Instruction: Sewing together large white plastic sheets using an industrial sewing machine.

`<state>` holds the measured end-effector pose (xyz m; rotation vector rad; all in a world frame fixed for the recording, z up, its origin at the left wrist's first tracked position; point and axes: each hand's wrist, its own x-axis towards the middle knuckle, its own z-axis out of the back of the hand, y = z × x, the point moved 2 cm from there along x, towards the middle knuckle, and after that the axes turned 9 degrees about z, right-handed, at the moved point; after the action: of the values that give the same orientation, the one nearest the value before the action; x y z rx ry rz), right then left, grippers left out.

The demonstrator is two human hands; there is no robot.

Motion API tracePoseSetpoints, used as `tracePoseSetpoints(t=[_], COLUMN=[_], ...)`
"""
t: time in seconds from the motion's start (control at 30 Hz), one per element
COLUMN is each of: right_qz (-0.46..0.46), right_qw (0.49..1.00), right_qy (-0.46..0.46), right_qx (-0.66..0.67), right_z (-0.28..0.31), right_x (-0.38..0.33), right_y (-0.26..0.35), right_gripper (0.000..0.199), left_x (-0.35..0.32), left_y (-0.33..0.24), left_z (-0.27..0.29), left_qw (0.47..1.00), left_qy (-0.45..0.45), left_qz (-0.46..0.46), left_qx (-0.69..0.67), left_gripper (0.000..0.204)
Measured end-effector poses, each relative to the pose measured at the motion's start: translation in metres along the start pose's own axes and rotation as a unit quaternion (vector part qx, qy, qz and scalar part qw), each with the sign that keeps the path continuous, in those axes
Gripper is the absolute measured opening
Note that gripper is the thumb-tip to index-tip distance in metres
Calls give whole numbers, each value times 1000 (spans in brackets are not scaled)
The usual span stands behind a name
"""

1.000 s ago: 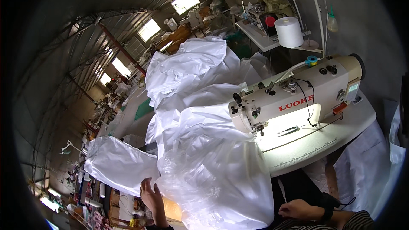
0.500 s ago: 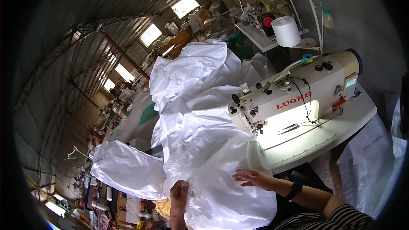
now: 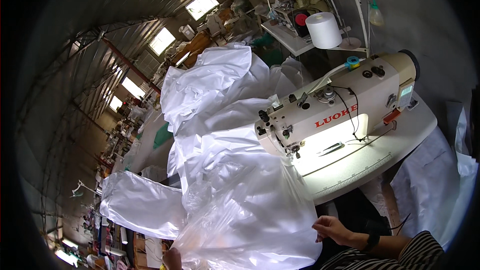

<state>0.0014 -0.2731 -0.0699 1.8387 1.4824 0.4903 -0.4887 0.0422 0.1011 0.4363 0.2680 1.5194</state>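
A large heap of glossy white fabric [image 3: 270, 205] drapes toward me from the sewing machine [image 3: 340, 105]; its edge runs under the needle area. A sheer, wrinkled plastic film [image 3: 210, 215] covers the cloth's left part. At the bottom edge, my left hand [image 3: 172, 259] is closed on the film's lower left corner, and much of the hand is cut off. My right hand [image 3: 331, 229] hovers at the fabric's right edge, fingers bent together; whatever they pinch is too small to make out. A black band circles the right wrist.
Small metal thread snips [image 3: 331, 148] lie on the lit machine bed [image 3: 350, 175]. A white thread cone [image 3: 324, 30] stands behind the machine. More white cloth [image 3: 142, 205] spreads out at the left, and pale sheets [image 3: 425, 190] hang at the right.
My left hand has moved down and left, drawing the film with it. My right hand has come off the cloth's middle to its right edge, fingers now bent. The view has shifted slightly.
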Motion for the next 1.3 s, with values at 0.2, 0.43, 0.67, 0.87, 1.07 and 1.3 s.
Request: tracePoseSetpoints(t=[0.2, 0.43, 0.67, 0.87, 1.07, 1.3], right_qz=[-21, 144, 206, 326, 274, 265], right_qw=[997, 915, 869, 617, 550, 547], right_qy=[17, -129, -125, -118, -104, -74], right_qx=[-66, -353, -433, -706, -782, -790], right_z=[-7, 17, 1, -25, -37, -27], right_x=[-19, -15, 4, 68, 107, 107], right_y=[-24, 12, 66, 97, 76, 68], right_gripper=[20, 26, 27, 39, 35, 25], left_x=[-47, -154, -150, -100, -6, 13], left_y=[-158, -389, -400, -414, -439, -461], left_z=[122, 134, 118, 137, 155, 156], left_qw=[907, 830, 757, 674, 839, 822], left_qy=[-243, -143, 80, 316, -125, -216], left_qz=[-145, -426, -368, -559, -438, -414], left_qx=[-312, -330, -534, -366, -299, -324], left_gripper=[4, 44, 11, 17, 26, 30])
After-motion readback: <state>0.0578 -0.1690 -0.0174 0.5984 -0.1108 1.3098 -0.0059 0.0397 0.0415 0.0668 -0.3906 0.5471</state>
